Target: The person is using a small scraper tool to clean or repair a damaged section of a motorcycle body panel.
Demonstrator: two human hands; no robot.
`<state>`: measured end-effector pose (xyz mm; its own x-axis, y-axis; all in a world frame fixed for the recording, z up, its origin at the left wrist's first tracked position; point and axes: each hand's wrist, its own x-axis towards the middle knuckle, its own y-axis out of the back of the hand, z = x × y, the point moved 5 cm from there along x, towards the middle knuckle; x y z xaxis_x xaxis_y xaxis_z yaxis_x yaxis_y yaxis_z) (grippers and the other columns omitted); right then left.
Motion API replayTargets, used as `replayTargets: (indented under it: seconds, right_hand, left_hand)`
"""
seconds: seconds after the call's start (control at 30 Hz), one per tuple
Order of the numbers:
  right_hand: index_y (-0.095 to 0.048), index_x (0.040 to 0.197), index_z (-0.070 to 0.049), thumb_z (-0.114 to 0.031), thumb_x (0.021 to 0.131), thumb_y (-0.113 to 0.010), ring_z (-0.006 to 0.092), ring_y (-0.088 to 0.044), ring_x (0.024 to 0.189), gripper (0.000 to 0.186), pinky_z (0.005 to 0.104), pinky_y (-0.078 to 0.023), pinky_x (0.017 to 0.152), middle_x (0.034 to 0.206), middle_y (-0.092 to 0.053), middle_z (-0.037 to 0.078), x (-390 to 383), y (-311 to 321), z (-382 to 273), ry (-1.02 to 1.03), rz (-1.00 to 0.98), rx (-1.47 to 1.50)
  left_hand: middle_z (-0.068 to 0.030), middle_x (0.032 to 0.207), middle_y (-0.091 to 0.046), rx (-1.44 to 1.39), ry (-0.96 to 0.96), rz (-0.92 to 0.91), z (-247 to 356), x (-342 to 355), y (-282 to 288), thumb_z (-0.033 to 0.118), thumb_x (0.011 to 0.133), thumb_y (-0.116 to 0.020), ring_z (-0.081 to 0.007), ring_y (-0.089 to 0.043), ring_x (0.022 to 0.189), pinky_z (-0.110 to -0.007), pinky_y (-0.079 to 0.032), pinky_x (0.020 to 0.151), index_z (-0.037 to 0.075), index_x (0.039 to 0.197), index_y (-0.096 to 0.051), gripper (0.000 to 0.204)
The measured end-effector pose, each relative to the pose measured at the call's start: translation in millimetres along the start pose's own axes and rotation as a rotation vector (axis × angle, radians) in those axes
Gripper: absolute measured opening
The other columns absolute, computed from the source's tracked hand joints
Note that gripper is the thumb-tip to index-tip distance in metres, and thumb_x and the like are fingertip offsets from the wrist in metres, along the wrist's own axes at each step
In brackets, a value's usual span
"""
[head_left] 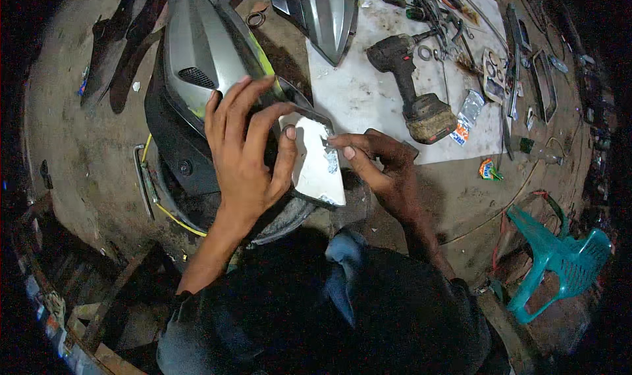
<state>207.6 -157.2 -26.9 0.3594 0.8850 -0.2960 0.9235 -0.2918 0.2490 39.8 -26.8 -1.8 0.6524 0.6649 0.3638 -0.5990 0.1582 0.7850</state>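
A flat white panel (316, 161) with a dark rim and shiny scuffed patches lies in front of me, tilted. My left hand (247, 141) is spread over its left side, thumb and index fingertips by its upper left edge; the other fingers reach over a silver-grey vehicle fairing (214, 49) with yellow-green edges. At the panel's upper right edge, my right hand (385, 164) has thumb and index pinched together. Whatever sits between those fingertips is too small to make out. A black part (181, 154) lies beneath the fairing, left of my left hand.
On a white sheet (342, 92) at upper right lie a cordless impact driver (408, 79), several hand tools and a small torn packet (469, 115). Another grey fairing (322, 16) stands at the top. A teal plastic chair (559, 263) is at lower right; dark panels (122, 46) lie upper left.
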Motion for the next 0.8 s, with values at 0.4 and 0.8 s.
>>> replayTargets:
  seconds: [0.4, 0.8]
  right_hand:
    - [-0.082, 0.116, -0.01, -0.015, 0.098, -0.068, 0.011, -0.058, 0.075, 0.024, 0.0294, -0.046, 0.071, 0.083, -0.067, 0.005, -8.6, 2.5, 3.8, -0.058, 0.01, 0.039]
    - [-0.081, 0.12, -0.01, -0.019, 0.099, -0.065, 0.0188, -0.058, 0.078, 0.027, 0.033, -0.048, 0.076, 0.087, -0.069, 0.01, -23.5, 6.0, 17.0, -0.062, -0.048, 0.034]
  left_hand:
    - [-0.0106, 0.146, -0.059, 0.069, 0.012, -0.03, 1.3, 3.0, -2.2, 0.019, 0.092, -0.066, -0.0357, -0.045, 0.147, -0.06, -0.024, 0.124, 0.013, 0.117, -0.074, 0.027]
    - [-0.0107, 0.146, -0.059, 0.071, 0.022, -0.033, -1.1, 2.1, -2.4, 0.02, 0.092, -0.065, -0.036, -0.044, 0.148, -0.06, -0.023, 0.124, 0.012, 0.117, -0.072, 0.027]
